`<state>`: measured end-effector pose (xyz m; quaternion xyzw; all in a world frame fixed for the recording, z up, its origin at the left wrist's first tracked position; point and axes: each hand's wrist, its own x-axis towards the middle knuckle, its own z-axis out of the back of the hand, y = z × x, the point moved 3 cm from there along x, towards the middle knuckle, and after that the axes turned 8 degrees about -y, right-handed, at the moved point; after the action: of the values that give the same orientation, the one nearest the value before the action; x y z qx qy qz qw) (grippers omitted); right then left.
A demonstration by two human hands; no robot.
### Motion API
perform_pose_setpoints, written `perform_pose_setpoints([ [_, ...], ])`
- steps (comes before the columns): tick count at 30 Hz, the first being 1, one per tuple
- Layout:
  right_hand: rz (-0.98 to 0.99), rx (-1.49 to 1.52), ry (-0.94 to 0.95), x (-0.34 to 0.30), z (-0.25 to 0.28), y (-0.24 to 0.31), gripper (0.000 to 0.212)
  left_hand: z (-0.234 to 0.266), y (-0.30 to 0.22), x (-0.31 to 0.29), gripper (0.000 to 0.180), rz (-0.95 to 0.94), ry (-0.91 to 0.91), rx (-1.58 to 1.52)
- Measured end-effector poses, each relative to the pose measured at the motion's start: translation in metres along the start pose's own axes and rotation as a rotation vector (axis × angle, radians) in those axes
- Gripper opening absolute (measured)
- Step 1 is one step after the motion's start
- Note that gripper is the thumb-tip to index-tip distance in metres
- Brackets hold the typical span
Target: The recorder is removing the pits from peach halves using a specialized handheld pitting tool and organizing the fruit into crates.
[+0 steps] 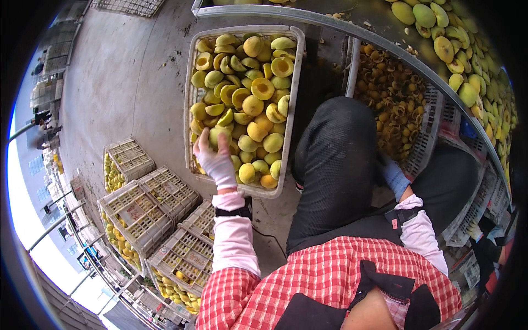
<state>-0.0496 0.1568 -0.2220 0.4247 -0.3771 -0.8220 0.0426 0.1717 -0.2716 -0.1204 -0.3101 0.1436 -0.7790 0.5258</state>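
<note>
We see a crate of halved fruit ahead-left of our knee, left hand over its near end. Right of the knee sits a crate of pits; right hand beside it. Stacked crates lie far left.

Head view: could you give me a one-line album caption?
Gloved left hand grips a halved yellow fruit over a full white crate; right hand lowered beside the knee.
</note>
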Motion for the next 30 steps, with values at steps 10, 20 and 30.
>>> perform_pose_setpoints([
  [10, 0.172, -0.091, 0.033, 0.001, -0.011, 0.015, 0.044, 0.015, 0.100, -0.096, 0.064, -0.145, 0.111, 0.416],
  [20, 0.244, -0.241, -0.042, 0.021, 0.012, -0.063, 0.046, 0.000, 0.051, -0.007, 0.061, 0.248, 0.042, 0.045],
  [30, 0.059, -0.103, -0.034, 0.011, 0.006, -0.040, 0.047, -0.009, 0.025, 0.036, 0.037, -0.015, -0.086, 0.118],
])
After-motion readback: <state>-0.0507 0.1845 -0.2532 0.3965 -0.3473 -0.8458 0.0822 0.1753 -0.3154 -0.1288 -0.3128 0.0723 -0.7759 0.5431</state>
